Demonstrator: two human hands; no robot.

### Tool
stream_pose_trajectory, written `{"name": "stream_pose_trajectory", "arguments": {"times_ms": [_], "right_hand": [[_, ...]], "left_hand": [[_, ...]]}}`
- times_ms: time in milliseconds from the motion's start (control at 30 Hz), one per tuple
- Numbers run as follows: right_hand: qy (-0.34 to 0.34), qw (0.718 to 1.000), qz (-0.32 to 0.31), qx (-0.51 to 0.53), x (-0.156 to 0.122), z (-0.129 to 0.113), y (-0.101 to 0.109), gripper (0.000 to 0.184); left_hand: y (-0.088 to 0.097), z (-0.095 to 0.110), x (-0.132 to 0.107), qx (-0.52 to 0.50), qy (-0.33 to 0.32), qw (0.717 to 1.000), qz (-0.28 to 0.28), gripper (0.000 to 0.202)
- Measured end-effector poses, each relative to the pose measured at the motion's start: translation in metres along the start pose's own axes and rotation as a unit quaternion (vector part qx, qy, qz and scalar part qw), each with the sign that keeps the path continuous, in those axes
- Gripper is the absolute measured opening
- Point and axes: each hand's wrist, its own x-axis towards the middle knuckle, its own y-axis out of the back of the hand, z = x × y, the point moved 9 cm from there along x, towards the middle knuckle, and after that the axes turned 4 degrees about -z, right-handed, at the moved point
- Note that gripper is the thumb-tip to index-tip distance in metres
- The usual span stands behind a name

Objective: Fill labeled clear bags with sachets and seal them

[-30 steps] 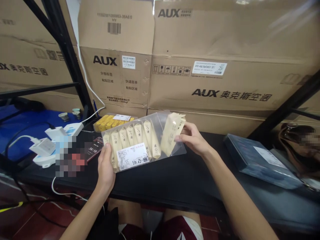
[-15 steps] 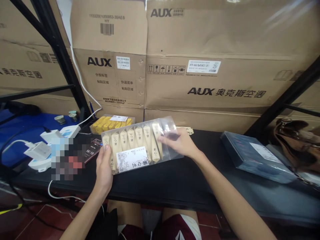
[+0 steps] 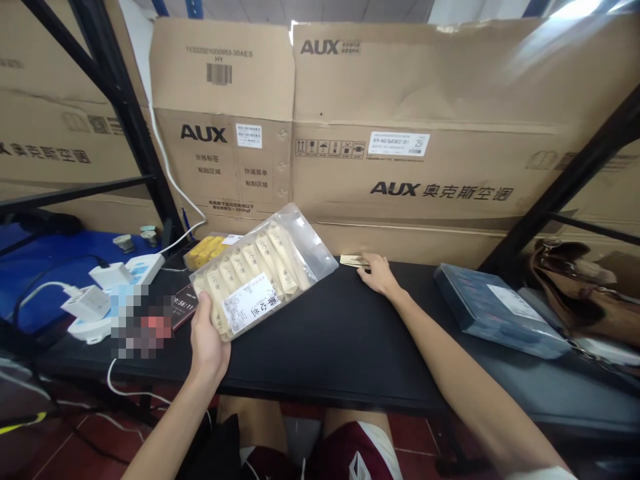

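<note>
Up-right from the left hand [image 3: 210, 333], clamped on its corner, the clear pack [image 3: 255, 297] tilts, likely so its packets [image 3: 283, 257] stay in. Farther right, the right hand [image 3: 379, 273] touches a small packet [image 3: 351, 260]; can't tell if pinched.

The pouch [image 3: 273, 267] looks glossy plastic, its label [image 3: 250, 303] paper, the tabletop [image 3: 325, 340] matt, the carton [image 3: 345, 177] dull cardboard

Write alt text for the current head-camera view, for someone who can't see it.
A person's left hand holds a clear pack of cream packets over a black table; the right hand touches another cream packet near the back edge. AUX cardboard stands behind, with a yellow pack left and a blue box right.
</note>
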Motion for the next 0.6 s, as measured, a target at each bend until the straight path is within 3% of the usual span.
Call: {"name": "stream_pose_trajectory", "arguments": {"times_ms": [233,300,400,467,500,533,600], "right_hand": [[0.002,0.998,-0.046,-0.035,0.008,-0.027,-0.017,0.031],[0.009,0.999,-0.036,-0.012,0.008,-0.035,-0.011,0.034],[0.027,0.997,0.036,0.065,0.005,-0.054,0.018,0.057],[0.063,0.964,0.119,0.228,-0.005,-0.074,0.048,0.064],[0.088,0.924,0.157,0.337,-0.013,-0.085,0.063,0.064],[0.109,0.881,0.176,0.426,-0.021,-0.096,0.074,0.063],[0.131,0.831,0.153,0.519,-0.033,-0.125,0.085,0.062]], "left_hand": [[0.0,-0.001,-0.001,-0.007,0.003,1.0,0.004,0.044],[-0.001,0.0,-0.002,-0.009,0.003,1.0,0.005,0.043],[-0.002,0.001,-0.002,-0.011,0.003,1.0,0.011,0.044],[-0.002,0.001,-0.003,-0.009,0.004,1.0,0.014,0.044],[-0.002,0.001,-0.003,-0.008,0.004,1.0,0.013,0.044],[-0.002,0.001,-0.003,-0.006,0.003,1.0,0.012,0.044],[-0.002,0.001,-0.003,-0.002,-0.001,1.0,0.007,0.044]]}}
